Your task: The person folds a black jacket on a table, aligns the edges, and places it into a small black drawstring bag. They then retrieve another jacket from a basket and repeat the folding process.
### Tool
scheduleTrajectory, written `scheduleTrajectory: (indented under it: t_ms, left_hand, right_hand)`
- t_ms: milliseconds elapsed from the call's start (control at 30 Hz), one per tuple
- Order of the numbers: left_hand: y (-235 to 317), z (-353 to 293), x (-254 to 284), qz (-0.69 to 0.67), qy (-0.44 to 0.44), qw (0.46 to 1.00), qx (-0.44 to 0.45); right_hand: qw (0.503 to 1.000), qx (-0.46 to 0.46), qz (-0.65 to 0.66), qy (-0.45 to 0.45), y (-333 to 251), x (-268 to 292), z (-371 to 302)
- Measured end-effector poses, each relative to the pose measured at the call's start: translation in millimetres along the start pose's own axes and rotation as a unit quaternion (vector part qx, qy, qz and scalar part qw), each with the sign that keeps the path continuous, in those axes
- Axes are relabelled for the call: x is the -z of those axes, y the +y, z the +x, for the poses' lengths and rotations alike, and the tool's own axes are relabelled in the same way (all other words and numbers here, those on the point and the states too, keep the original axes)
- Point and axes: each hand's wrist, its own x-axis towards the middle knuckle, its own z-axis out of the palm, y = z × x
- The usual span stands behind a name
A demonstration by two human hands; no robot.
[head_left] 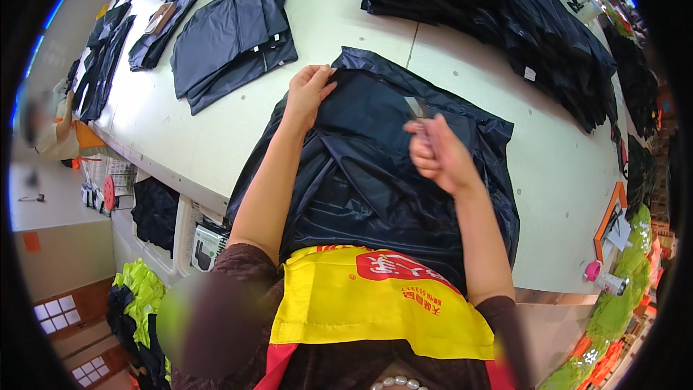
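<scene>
A dark navy, shiny garment [368,152] lies spread on the table in front of me, its near part hanging over the edge against my yellow apron. My left hand [310,92] pinches the garment's far left edge between thumb and fingers. Small metal-bladed thread snips [416,107] are gripped in my right hand [442,153], blade pointing away from me to the upper left. That hand is slightly blurred and hovers over the garment's right part; whether the blade touches the cloth, I cannot tell.
The white table [325,18] carries a folded dark stack [234,36] at the far left. A larger pile of dark garments [491,29] sits at the far right. Another person [56,130] is at the left side. White baskets [186,227] stand below the table's left edge.
</scene>
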Motion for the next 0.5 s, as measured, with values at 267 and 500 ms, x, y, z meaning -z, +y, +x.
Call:
scheduleTrajectory:
  t_ms: [267,500]
  left_hand:
    - [-3.2,-10.5,-11.1,0.006,-0.025,0.999,-0.021]
    - [-11.5,-14.6,-15.3,0.029,-0.038,0.998,-0.030]
  right_hand:
    - [0.989,-0.093,0.118,0.000,32.5,-30.8,95.4]
    - [0.990,-0.073,0.119,0.022,31.0,-34.8,108.0]
